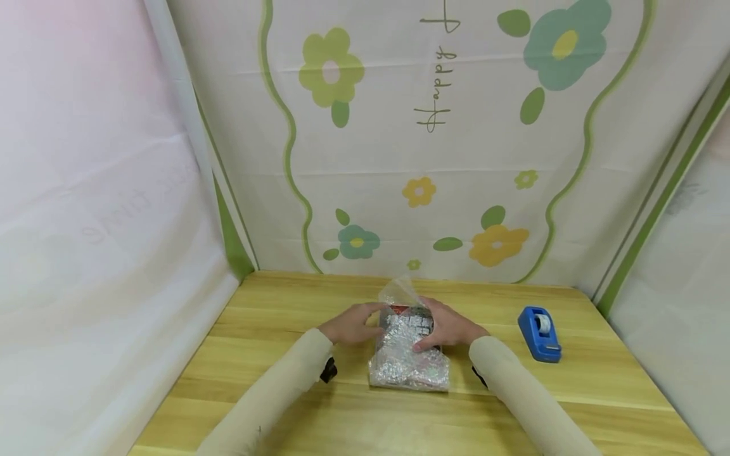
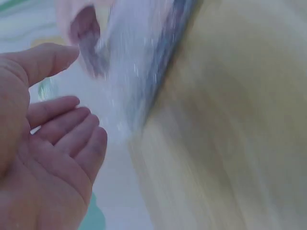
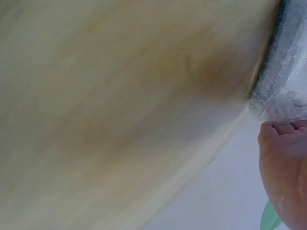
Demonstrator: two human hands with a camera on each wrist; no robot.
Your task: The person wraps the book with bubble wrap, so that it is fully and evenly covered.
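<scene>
A flat, dark item with a red patch shows through clear bubble wrap [image 1: 407, 367] on the table, in front of the person. Loose wrap stands up at its far end. From the right, the right hand [image 1: 450, 324] grips the wrapped item, its thumb on top and its fingers at the far right edge; in the right wrist view the fingertips meet the wrap's edge. The left hand [image 2: 53, 153] is beside the left edge, its fingers loosely extended and thumb apart, with a gap to the wrap in the left wrist view. What exactly the wrapped item is cannot be made out.
A blue tape dispenser [image 1: 538, 335] with a roll of tape stands to the right on the wooden table [image 1: 274, 304]. Behind the table hangs a flower-printed cloth [image 1: 388, 145], and white cloth walls [image 1: 102, 253] close off both sides.
</scene>
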